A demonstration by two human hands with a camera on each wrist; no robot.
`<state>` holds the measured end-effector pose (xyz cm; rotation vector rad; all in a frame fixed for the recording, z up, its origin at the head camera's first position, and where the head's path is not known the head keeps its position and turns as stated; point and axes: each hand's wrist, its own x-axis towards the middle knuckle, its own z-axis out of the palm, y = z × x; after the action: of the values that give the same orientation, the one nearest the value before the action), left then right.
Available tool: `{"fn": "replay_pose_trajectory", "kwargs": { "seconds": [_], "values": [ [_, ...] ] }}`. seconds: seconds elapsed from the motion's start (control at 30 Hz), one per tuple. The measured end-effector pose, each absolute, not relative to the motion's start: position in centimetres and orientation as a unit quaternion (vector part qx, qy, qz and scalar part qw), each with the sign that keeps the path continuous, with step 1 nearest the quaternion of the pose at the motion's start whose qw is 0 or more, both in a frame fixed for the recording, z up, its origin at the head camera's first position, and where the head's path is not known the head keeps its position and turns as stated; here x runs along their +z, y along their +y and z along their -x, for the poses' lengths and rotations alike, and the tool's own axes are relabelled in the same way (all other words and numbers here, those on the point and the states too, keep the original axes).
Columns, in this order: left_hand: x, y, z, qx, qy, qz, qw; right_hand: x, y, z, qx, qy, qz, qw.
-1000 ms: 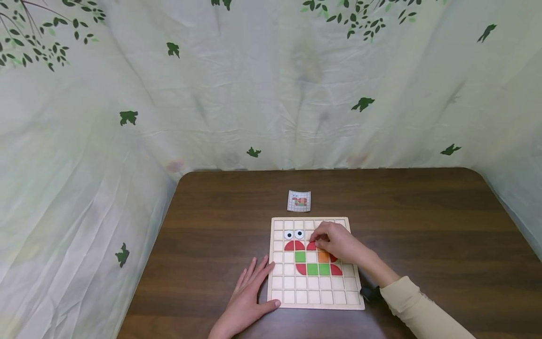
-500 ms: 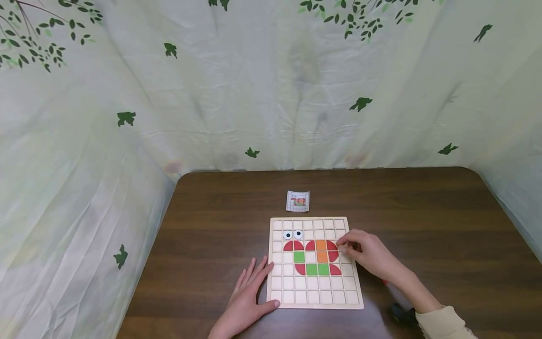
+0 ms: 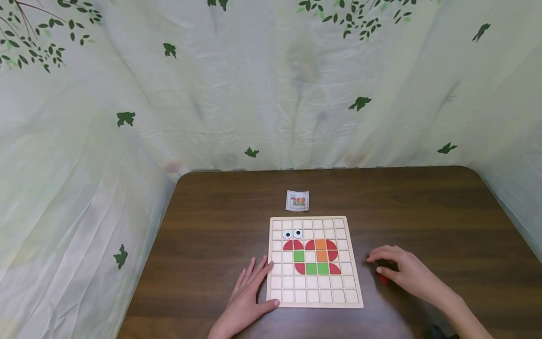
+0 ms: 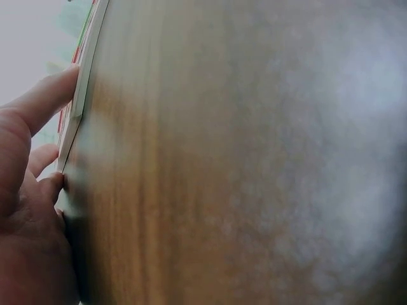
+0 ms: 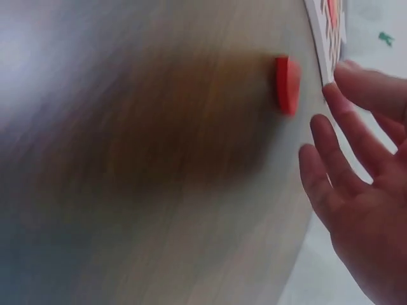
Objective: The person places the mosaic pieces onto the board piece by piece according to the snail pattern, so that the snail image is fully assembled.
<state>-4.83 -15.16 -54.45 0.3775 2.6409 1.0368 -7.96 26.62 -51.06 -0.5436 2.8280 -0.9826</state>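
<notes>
A pale wooden grid board [image 3: 313, 296] lies on the table. Set in its cells are green squares [image 3: 311, 269], orange squares [image 3: 321, 256], red quarter-round pieces [image 3: 300, 268] and two eye discs [image 3: 298, 233]. My left hand [image 3: 245, 299] rests at the board's left side, fingers spread, its thumb and fingertips on the edge. Right of the board, my right hand [image 3: 406, 270] hovers with fingers loosely bent and nothing between them. Just under its thumb lies a loose red piece [image 5: 287, 86], partly hidden in the head view; the right wrist view shows it apart from the fingers.
Beyond the board lies a small printed card [image 3: 297, 201] with a coloured grid picture. The dark wooden table [image 3: 220, 207] meets a pale curtain [image 3: 275, 94] with leaf and bird prints at its back and sides. A dark object [image 3: 440, 332] shows beside the right wrist.
My right hand has left the board and moved right, over the loose red piece. An orange square and red piece it covered now show in the board's cells. The left hand has stayed put.
</notes>
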Motion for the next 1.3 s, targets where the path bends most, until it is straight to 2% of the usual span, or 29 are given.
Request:
{"fn": "replay_pose_trajectory", "kwargs": {
  "seconds": [0.23, 0.47, 0.73, 0.9, 1.0, 1.17, 1.3],
  "values": [
    [-54.5, -15.3, 4.9, 0.356, 0.915, -0.132, 0.136, -51.6, 28.4, 7.1, -0.322, 0.921, 0.208, 0.071],
    [-54.5, -15.2, 5.0, 0.354, 0.916, -0.134, 0.134, -52.6, 27.7, 7.2, -0.334, 0.911, 0.237, 0.043],
    [-54.4, -15.1, 5.0, 0.356, 0.915, -0.132, 0.137, -52.8, 26.2, 7.6, -0.337, 0.910, 0.236, 0.050],
    [-54.4, -15.2, 4.9, 0.357, 0.914, -0.134, 0.136, -53.1, 25.6, 7.9, -0.343, 0.909, 0.233, 0.031],
    [-54.5, -15.1, 4.9, 0.355, 0.915, -0.137, 0.135, -53.1, 25.3, 8.1, -0.348, 0.911, 0.221, 0.028],
    [-54.6, -15.1, 4.9, 0.354, 0.915, -0.135, 0.137, -52.5, 24.7, 8.5, -0.351, 0.920, 0.161, 0.065],
    [-54.6, -15.2, 4.9, 0.352, 0.916, -0.130, 0.141, -51.9, 23.6, 9.1, -0.364, 0.921, 0.121, 0.073]
  ]
}}
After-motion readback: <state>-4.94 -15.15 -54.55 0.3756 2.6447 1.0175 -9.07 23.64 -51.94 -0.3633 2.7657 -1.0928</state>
